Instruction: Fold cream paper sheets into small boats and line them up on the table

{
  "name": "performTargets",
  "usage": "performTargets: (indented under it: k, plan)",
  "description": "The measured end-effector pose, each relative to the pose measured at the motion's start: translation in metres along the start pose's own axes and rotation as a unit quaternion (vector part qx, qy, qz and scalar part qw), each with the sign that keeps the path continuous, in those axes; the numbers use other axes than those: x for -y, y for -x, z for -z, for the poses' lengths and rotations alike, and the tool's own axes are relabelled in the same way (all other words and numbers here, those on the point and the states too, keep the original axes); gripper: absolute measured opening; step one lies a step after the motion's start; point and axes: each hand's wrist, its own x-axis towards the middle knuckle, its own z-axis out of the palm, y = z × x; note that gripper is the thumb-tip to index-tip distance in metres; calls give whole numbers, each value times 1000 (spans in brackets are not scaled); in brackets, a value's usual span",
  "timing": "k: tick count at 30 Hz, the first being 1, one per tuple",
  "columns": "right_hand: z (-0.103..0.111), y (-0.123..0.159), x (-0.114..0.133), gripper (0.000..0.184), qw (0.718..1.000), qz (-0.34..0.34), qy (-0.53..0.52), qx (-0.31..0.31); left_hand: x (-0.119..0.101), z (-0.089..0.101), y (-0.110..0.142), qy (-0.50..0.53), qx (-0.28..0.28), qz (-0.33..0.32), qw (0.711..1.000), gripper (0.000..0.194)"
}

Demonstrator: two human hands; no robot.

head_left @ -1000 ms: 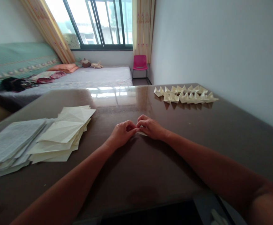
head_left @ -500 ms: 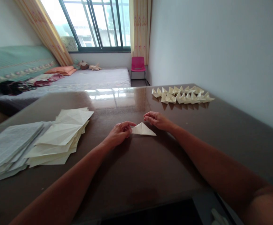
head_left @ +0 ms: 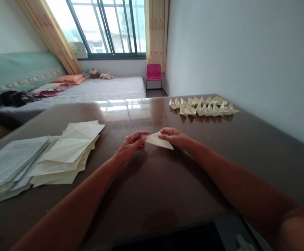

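A cream sheet of paper folded into a triangle [head_left: 156, 140] is held between my two hands, tilted a little above the brown tabletop. My left hand [head_left: 132, 143] has its thumb and fingers closed at the paper's left corner, with the index finger stretched out above it. My right hand [head_left: 176, 137] pinches the upper right part, thumb on the near face and fingers behind. Those fingers hide the paper's top point.
Creased cream sheets [head_left: 65, 150] lie piled on the left, beside a stack of greyish paper [head_left: 13, 160]. Rows of folded paper boats [head_left: 206, 107] stand at the table's [head_left: 152, 188] far right, near the wall. Beyond are a bed [head_left: 115, 87] and a pink chair [head_left: 153, 72].
My right hand has come down and taken hold of the paper triangle's upper part. The triangle has lifted and tilted slightly. My left hand has shifted slightly, staying at the left corner.
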Motion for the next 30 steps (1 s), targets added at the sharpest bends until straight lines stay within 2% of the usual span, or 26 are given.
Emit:
performTargets:
  k: [6, 10, 13, 14, 16, 18, 19, 20, 23, 26, 30]
  plan:
    - [-8, 2, 4, 42, 999, -10, -51, 15, 2, -3, 2, 72, 26, -3, 997, 58]
    - [-13, 4, 4, 44, 997, -8, -68, 40, 1, -2, 3, 107, 22, 1, 994, 54]
    - [-14, 4, 2, 41, 998, -6, -18, 56, 0, -3, 4, 96, 41, 6, 995, 47]
    - [-14, 3, 2, 40, 999, 6, 26, 44, 0, -3, 4, 85, 46, 5, 995, 46]
    - [-14, 2, 1, 37, 985, 74, 150, -36, 1, -4, 4, 54, 45, 0, 998, 44]
    - [-13, 2, 3, 32, 941, 173, 267, -116, 2, -4, 3, 11, 42, -7, 999, 45]
    - [-13, 2, 4, 30, 921, 212, 303, -125, 3, -4, 3, -11, 41, -11, 999, 45]
    - [-13, 3, 5, 29, 910, 236, 324, -111, 4, -4, 3, -33, 43, -16, 998, 45]
    - [-12, 5, 6, 35, 910, 247, 331, -30, 6, -4, 1, -89, 59, -38, 994, 44]
    - [-10, 7, 6, 41, 908, 248, 339, 0, 7, -3, 0, -131, 63, -59, 988, 43]
    - [-6, 9, 10, 30, 891, 274, 359, 38, 7, -3, -1, -193, 49, -79, 977, 37]
